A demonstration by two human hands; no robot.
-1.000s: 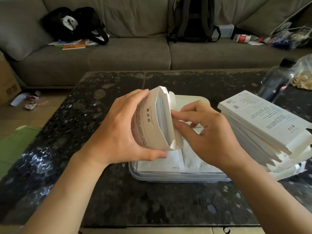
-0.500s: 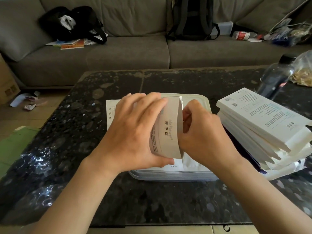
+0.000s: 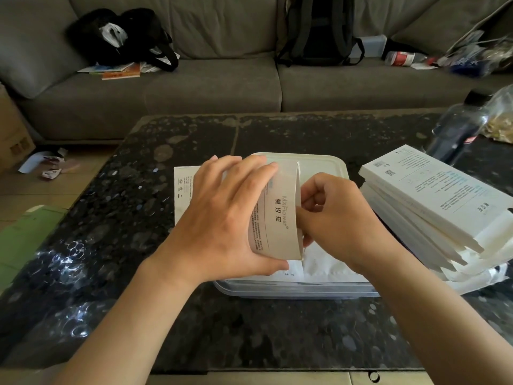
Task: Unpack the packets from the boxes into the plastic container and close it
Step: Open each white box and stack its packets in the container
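Note:
My left hand (image 3: 222, 218) grips a white printed box (image 3: 280, 218) held on edge above the clear plastic container (image 3: 327, 168). My right hand (image 3: 336, 218) has its curled fingers at the box's open right end, pinching something there; what it pinches is hidden. White packets (image 3: 327, 265) lie flat inside the container near its front wall. A stack of several white boxes (image 3: 433, 201) sits on the table just right of the container. Another flat white box (image 3: 184, 190) lies on the table behind my left hand.
The dark speckled table (image 3: 166, 273) carries a dark plastic bottle (image 3: 458, 126) and a clear bag (image 3: 502, 118) at the far right. Behind it stands a grey sofa (image 3: 211, 87) with a black bag (image 3: 119, 37) and a backpack (image 3: 319, 29).
My left hand has turned the box so its printed face shows toward me. My right hand's fingers have curled into the box's open end.

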